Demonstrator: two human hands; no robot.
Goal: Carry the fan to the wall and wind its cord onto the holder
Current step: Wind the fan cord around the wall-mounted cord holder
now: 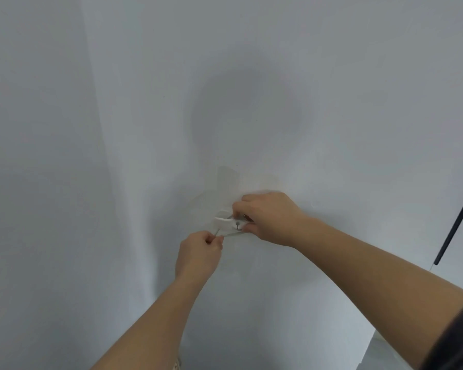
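Observation:
A small white cord holder [223,222] is fixed to the white wall [145,129], with a screw at its middle. A thin white cord [231,234] runs along the holder's lower edge toward the left. My left hand [199,253] pinches that cord just below and left of the holder. My right hand [269,218] is against the holder's right side, fingers closed on the cord there. The fan is out of view.
A dark thin pole [456,222] slants along the right edge. A pale surface [377,353] shows at the lower right, below the wall. Something tan peeks out beside my left forearm at the bottom edge [177,365].

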